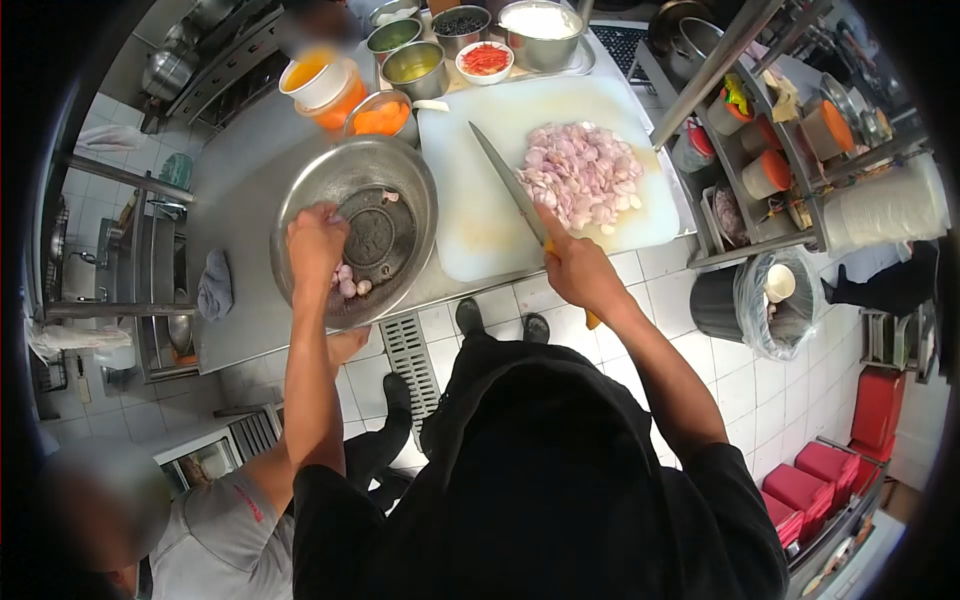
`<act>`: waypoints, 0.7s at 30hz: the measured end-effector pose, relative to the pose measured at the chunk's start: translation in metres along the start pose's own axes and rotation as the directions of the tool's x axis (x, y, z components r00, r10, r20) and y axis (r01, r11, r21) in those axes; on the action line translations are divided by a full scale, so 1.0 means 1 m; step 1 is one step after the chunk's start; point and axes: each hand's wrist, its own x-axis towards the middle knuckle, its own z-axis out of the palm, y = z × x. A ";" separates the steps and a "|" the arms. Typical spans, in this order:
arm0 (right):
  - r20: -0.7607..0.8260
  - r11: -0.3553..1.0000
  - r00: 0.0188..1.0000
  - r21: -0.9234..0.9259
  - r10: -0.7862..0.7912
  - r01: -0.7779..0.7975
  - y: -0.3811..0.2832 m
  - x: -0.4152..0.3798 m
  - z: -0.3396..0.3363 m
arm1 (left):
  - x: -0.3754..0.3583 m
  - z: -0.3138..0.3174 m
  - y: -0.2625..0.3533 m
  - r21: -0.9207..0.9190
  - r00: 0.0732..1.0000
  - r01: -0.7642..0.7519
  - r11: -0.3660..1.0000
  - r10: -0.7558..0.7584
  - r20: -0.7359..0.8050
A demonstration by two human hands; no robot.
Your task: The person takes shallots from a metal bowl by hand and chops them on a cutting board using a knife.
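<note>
On the desk (pixel 240 165), pale-pink sliced shallots (pixel 580 172) are being kept beside a bowl (pixel 414 190) of bulbs (pixel 349 286). A knife (pixel 504 177) is being clamped by the right hand (pixel 583 268); whether the left hand (pixel 318 243) is being closed cannot be told.

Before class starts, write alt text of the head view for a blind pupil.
A person's right hand holds a knife over a white cutting board piled with sliced shallots; the left hand is inside a metal bowl holding whole peeled shallots.

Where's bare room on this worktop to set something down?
Steel worktop between the wide bowl and grey cloth; cutting board between bowl and knife, though the blade is close. Crowded: the far end, with ingredient containers, and right of the knife, under sliced shallots.
</note>
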 end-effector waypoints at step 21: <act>0.034 0.996 0.999 -0.086 -0.009 0.012 -0.024 -0.008 -0.015 | -0.071 0.146 0.135 -0.714 0.940 -0.286 0.639 0.330 -0.081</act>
